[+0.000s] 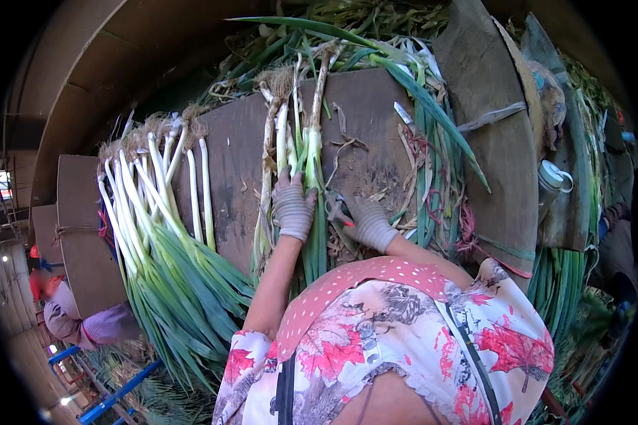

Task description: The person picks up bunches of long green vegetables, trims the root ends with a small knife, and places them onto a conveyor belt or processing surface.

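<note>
My left hand (294,204), in a dirty knit glove, lies over a few green onion stalks (312,154) on a dark board (239,159), its fingers on their green-white part. Close to its right is my gloved right hand (369,220), shut around a small cutting tool (343,215) with a red part; the tool's shape is partly hidden by the fingers. Dry outer skins and roots cling to some of the stalks. Further left lies a pile of peeled green onions (143,207), white stems and roots away from me, green leaves towards me.
Loose leaves and trimmings (430,175) hang over the board's right side, near a knife blade (402,113). Cardboard sheets (489,117) stand at right, with a lidded bottle (550,178) beyond. A co-worker (69,313) sits at far left, near a blue metal frame (119,393).
</note>
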`<state>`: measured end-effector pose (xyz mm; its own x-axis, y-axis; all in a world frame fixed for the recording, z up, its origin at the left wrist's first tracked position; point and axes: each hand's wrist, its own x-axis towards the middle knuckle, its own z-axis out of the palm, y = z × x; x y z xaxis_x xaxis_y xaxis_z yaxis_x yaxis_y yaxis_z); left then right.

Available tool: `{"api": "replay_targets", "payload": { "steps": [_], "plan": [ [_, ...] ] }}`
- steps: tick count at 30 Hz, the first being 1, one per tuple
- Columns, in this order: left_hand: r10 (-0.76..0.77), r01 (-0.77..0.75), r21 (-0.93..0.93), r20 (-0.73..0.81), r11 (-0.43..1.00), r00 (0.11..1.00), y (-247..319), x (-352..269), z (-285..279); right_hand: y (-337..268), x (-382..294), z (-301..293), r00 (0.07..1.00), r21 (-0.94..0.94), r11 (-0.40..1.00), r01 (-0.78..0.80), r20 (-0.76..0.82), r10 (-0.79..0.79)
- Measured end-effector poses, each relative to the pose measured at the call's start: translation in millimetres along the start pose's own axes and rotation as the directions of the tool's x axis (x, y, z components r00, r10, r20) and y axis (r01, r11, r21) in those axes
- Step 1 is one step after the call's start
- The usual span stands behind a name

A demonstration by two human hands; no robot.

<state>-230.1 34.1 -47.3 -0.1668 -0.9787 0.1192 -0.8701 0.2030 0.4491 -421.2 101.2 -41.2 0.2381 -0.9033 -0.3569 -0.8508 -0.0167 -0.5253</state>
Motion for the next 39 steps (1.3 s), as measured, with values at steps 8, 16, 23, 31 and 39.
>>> {"api": "replay_targets", "payload": {
  "steps": [8, 16, 23, 31, 39],
  "plan": [
    [-0.006, -0.002, 0.123, 0.069, 0.992, 0.998, 7, 1, 2, 41, 161, -47, 0.928, -0.154, 0.976, -0.154, -0.362, 0.089],
    [-0.078, 0.037, 0.191, 0.214, 0.981, 0.974, 22, 40, -3, 53, 187, -90, 0.969, -0.060, 0.990, -0.131, -0.218, 0.115],
    [-0.136, 0.189, -0.085, 0.422, 0.978, 0.897, -3, 53, -24, 34, 121, -52, 0.977, 0.003, 0.995, -0.104, -0.188, 0.103],
    [-0.239, 0.576, -0.420, 0.623, 0.702, 0.745, -19, 33, -33, 55, 186, -82, 0.954, 0.086, 0.994, -0.064, -0.288, 0.086],
    [-0.138, 0.133, 0.233, 0.005, 0.963, 0.990, -12, 75, -94, -4, 25, -15, 0.985, 0.181, 0.969, 0.168, -0.077, -0.156]
  ]
}}
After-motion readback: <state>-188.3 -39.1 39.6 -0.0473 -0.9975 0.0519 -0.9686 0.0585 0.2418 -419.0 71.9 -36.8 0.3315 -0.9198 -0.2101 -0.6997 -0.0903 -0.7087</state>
